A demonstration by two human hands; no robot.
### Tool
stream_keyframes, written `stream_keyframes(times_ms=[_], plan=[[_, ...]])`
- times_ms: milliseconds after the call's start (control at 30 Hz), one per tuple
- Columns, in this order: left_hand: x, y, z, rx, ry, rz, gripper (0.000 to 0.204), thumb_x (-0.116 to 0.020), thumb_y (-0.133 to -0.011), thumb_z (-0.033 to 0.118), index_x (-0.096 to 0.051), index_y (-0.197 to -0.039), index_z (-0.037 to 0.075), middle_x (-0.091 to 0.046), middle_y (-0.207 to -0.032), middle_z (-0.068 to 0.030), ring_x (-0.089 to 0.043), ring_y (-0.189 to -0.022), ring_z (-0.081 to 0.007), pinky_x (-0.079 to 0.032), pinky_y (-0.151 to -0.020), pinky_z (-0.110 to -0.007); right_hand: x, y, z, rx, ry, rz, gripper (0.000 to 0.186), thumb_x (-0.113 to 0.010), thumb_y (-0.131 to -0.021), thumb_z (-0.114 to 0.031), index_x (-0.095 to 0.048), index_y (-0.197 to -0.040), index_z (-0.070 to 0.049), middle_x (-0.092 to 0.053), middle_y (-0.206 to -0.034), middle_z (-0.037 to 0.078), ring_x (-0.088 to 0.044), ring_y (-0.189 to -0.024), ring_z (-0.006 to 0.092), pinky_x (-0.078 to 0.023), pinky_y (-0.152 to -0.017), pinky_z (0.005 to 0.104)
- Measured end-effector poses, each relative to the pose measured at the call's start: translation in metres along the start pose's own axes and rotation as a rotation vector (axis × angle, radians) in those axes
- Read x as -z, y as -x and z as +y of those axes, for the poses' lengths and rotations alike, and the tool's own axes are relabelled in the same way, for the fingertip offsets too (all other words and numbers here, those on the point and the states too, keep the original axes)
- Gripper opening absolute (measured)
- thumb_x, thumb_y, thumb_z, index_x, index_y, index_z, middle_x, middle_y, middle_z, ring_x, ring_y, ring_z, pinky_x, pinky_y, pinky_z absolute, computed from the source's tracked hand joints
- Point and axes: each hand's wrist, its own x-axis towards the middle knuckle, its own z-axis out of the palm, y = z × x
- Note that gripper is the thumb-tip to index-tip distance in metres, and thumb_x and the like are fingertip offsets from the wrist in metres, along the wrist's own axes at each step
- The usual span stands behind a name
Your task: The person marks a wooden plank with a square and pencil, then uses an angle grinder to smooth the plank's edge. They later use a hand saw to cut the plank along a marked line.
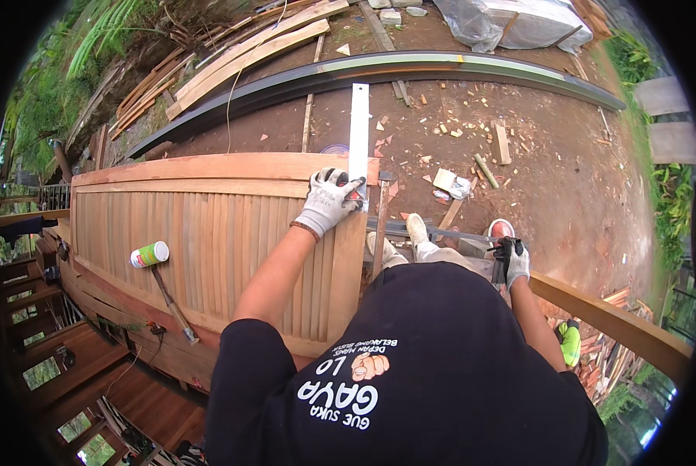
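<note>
A louvered wooden door panel [208, 225] lies flat to my left. At its far right corner, my left hand [332, 200], in a pale glove with dark fingertips, is closed on the near end of a metal square [359, 128]. The square's long silver blade points away from me, past the panel's far edge. Low at my right side, my gloved right hand [515, 262] is closed, with its fingers curled. Something thin and dark seems to be in it, too small to name.
A white-and-green tub [150, 255] and a hammer [175, 307] lie on the panel. Beyond it, a long dark beam [410, 64] crosses the dirt ground, near stacked planks [247, 58]. Wood scraps [501, 144] litter the ground. A wooden rail [612, 318] runs at right.
</note>
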Motion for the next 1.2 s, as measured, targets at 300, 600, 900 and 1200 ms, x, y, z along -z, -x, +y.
stream_keyframes(times_ms=[300, 600, 900, 1200], plan=[[0.009, -0.006, -0.005, -0.132, -0.003, 0.013, 0.055, -0.073, -0.077, 0.028, -0.063, -0.13, 0.024, -0.053, -0.13, -0.0114, -0.037, -0.134, -0.0351, -0.025, -0.114, -0.054, 0.002, -0.008, 0.01, 0.005, 0.018, 0.054, 0.03, -0.053, -0.101, -0.024, -0.073, -0.106, -0.003, -0.073, -0.085, 0.008, -0.068, -0.07, 0.0161, -0.053, -0.063, 0.0318], [-0.005, -0.006, -0.021, -0.26, 0.086, 0.07, 0.048, -0.079, -0.07, 0.021, -0.069, -0.116, 0.018, -0.056, -0.126, -0.0099, -0.043, -0.131, -0.0351, -0.034, -0.111, -0.051, -0.004, 0.015, -0.007, 0.015, 0.053, 0.076, 0.028, -0.057, -0.099, -0.024, -0.071, -0.106, -0.002, -0.072, -0.084, 0.009, -0.068, -0.068, 0.0164, -0.052, -0.06, 0.0304], [0.012, -0.012, -0.014, -0.245, 0.112, 0.043, 0.041, -0.08, -0.069, 0.02, -0.072, -0.11, 0.018, -0.054, -0.136, -0.0101, -0.039, -0.137, -0.0375, -0.03, -0.116, -0.05, -0.002, 0.014, 0.0, -0.017, 0.004, 0.062, 0.027, -0.057, -0.099, -0.024, -0.071, -0.104, -0.002, -0.071, -0.082, 0.008, -0.066, -0.065, 0.0155, -0.05, -0.059, 0.0297], [0.012, -0.019, -0.022, -0.292, 0.151, -0.09, 0.043, -0.078, -0.074, 0.021, -0.069, -0.117, 0.019, -0.044, -0.152, -0.0117, -0.03, -0.146, -0.0317, -0.025, -0.121, -0.046, -0.006, -0.002, 0.011, -0.006, 0.022, 0.043, 0.027, -0.058, -0.099, -0.026, -0.074, -0.104, -0.005, -0.071, -0.083, 0.006, -0.065, -0.068, 0.0144, -0.049, -0.058, 0.0302]])
